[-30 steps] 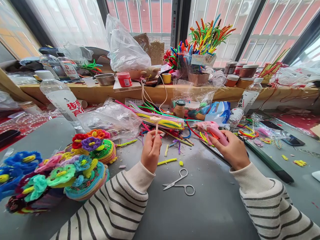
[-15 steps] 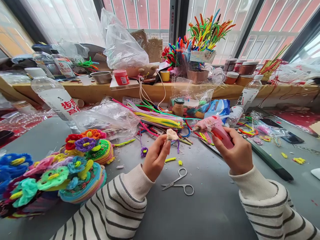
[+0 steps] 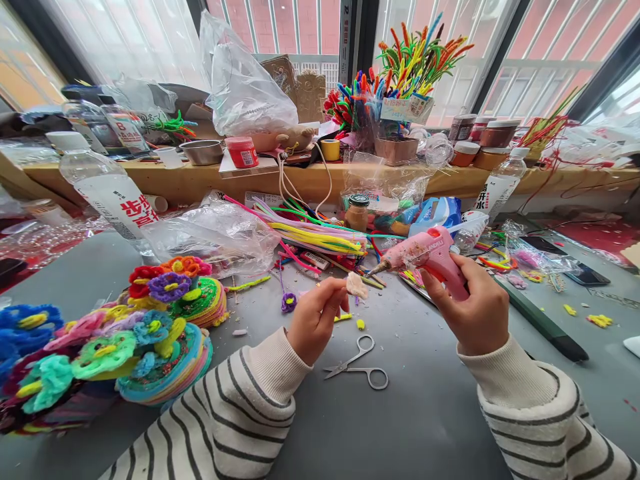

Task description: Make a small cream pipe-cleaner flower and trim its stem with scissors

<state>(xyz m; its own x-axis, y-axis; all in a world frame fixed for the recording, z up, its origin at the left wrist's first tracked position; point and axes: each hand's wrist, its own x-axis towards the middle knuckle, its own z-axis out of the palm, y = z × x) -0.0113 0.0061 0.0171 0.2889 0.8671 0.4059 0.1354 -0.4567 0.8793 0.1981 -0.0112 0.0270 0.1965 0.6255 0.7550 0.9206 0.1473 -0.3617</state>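
Observation:
Pinched between the thumb and fingers of my left hand (image 3: 320,320) is a small cream-coloured fuzzy flower (image 3: 357,285), held up above the table. My right hand (image 3: 477,303) is wrapped around the handle of a pink glue gun (image 3: 425,253). Its metal nozzle points left and down, close to the flower; whether the tip touches it I cannot tell. Small silver scissors (image 3: 357,363) lie with blades apart on the table below my hands. A purple pipe-cleaner flower (image 3: 289,303) rests left of my left hand.
Pots of colourful pipe-cleaner flowers (image 3: 105,353) stand at the left. Behind my hands lie bundled pipe cleaners (image 3: 320,237), a plastic bag (image 3: 215,237) and a small jar (image 3: 357,212). A dark green bar (image 3: 545,320) and a phone (image 3: 583,270) are at the right.
The glue gun has turned and its nozzle has come left and down toward the flower. My left hand has moved slightly right, tilting the flower toward the nozzle.

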